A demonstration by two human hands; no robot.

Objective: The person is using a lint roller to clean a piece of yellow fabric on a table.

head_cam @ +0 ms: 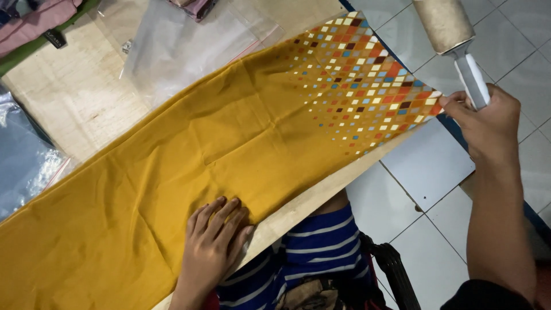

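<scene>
The lint roller is cut off by the top edge. The mustard cloth runs out past the left and bottom edges. Beside the cloth, pink garments are cropped at the top-left corner.

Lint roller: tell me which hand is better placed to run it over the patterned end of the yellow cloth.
Right. The right hand already grips the lint roller just past the patterned end of the yellow cloth. The left hand lies flat on the plain part, pinning it to the table.
</scene>
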